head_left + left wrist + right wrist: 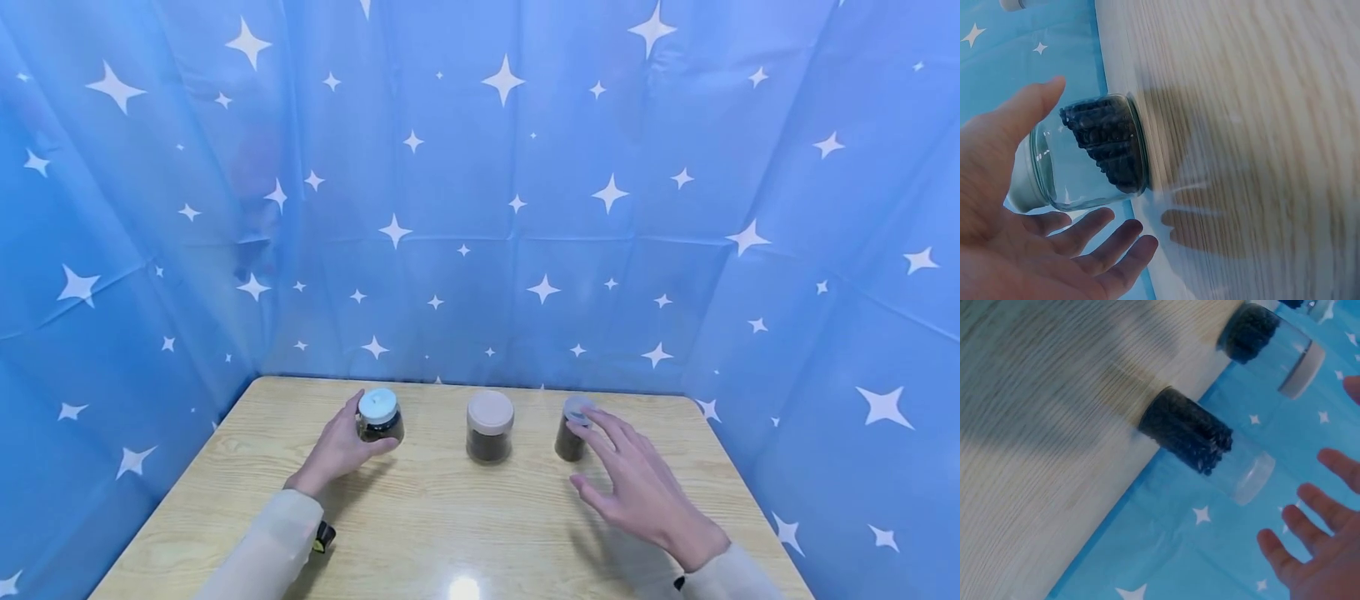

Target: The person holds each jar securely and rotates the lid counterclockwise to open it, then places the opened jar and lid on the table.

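My left hand (341, 448) is spread around a squat clear jar (381, 417) with a light blue lid and dark pieces inside. In the left wrist view the thumb lies along one side of that jar (1100, 144), and the loosely bent fingers (1124, 240) along the other. On the right, my right hand (637, 483) is held with its fingers apart beside a slim clear jar (571, 440) with a translucent whitish lid. Dark grains fill much of the slim jar (1188, 428), and the fingertips (1267, 539) stand apart from its lid in the right wrist view.
Between the hands stands a wider jar (489, 433) with a pale pink lid and dark contents. All three jars are upright on the wood-grain table (450, 517). A blue curtain (465, 192) with white stars hangs behind the table and along its sides.
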The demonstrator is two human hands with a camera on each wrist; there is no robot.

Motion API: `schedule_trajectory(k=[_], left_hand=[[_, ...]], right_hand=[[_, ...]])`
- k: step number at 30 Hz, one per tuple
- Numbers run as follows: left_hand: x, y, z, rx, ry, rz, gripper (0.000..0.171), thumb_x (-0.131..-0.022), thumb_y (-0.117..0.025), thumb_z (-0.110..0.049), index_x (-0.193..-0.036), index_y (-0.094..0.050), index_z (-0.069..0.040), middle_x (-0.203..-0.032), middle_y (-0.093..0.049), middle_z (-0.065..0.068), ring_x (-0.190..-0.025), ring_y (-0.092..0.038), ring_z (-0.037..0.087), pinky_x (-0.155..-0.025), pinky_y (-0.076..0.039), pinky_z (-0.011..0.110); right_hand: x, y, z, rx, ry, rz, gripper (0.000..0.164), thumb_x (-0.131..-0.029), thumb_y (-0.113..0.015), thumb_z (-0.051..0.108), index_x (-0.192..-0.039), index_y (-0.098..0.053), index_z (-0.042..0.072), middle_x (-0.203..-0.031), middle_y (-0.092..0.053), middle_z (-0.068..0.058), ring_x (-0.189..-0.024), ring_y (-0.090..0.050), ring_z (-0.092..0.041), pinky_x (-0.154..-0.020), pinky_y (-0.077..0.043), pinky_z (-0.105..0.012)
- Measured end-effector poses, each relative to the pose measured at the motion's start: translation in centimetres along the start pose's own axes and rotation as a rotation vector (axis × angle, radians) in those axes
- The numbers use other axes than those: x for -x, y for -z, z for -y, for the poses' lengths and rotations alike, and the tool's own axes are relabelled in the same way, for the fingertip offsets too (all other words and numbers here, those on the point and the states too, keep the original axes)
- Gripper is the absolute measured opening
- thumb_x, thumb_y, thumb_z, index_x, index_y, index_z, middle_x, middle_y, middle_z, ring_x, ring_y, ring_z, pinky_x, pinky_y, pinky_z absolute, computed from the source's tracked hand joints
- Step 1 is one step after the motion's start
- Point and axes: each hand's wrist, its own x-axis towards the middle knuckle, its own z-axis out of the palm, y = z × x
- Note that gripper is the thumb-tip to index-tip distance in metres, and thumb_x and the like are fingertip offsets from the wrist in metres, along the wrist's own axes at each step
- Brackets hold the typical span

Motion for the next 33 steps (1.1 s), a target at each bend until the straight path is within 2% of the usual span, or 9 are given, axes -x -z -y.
schedule_trajectory(k=[5,7,10,20,33], left_hand=[[-0.3,-0.2,-0.2,0.013,-0.011,-0.015,0.127,-0.094,-0.099,-0.040,-0.181,-0.020,0.007,-0.177,-0.045,0.038,-0.164,-0.047,0.061,-0.132,-0.041,0.080],[0.1,-0.1,-0.9,0.016,-0.008,-0.005,0.122,-0.096,-0.098,-0.034,-0.180,-0.020,0.008,-0.177,-0.045,0.040,-0.164,-0.047,0.062,-0.132,-0.041,0.078],[0.0,-0.3,-1.1,0.029,0.003,-0.013,0.117,-0.097,-0.097,-0.032,-0.179,-0.023,0.007,-0.174,-0.049,0.039,-0.162,-0.049,0.061,-0.131,-0.044,0.077],[-0.6,-1.0,-0.7,0.043,0.037,-0.016,0.109,-0.094,-0.100,-0.034,-0.172,-0.037,0.008,-0.168,-0.057,0.037,-0.158,-0.055,0.059,-0.132,-0.044,0.076],[-0.3,-1.2,-0.8,0.029,-0.006,-0.057,0.099,-0.088,-0.104,-0.038,-0.165,-0.056,0.003,-0.158,-0.070,0.029,-0.149,-0.065,0.053,-0.125,-0.051,0.073]], right_hand=[[-0.5,0.0,0.3,-0.007,0.007,-0.002,0.080,-0.093,-0.093,0.033,-0.165,-0.064,0.017,-0.172,-0.060,-0.019,-0.150,-0.064,-0.047,-0.106,-0.060,-0.074],[-0.7,-0.1,0.5,-0.006,0.009,0.002,0.080,-0.093,-0.093,0.034,-0.165,-0.064,0.016,-0.171,-0.061,-0.019,-0.150,-0.064,-0.046,-0.107,-0.061,-0.073],[-0.9,-0.2,0.6,-0.008,0.010,0.012,0.078,-0.094,-0.092,0.035,-0.165,-0.064,0.016,-0.172,-0.060,-0.019,-0.152,-0.064,-0.045,-0.107,-0.061,-0.073],[-1.6,-0.5,1.6,-0.019,-0.005,0.056,0.076,-0.097,-0.092,0.038,-0.165,-0.064,0.019,-0.172,-0.060,-0.018,-0.151,-0.065,-0.047,-0.110,-0.060,-0.073],[-2.3,-1.2,2.5,-0.038,0.000,0.065,0.075,-0.097,-0.092,0.038,-0.165,-0.064,0.021,-0.176,-0.058,-0.013,-0.155,-0.063,-0.044,-0.111,-0.061,-0.072]])
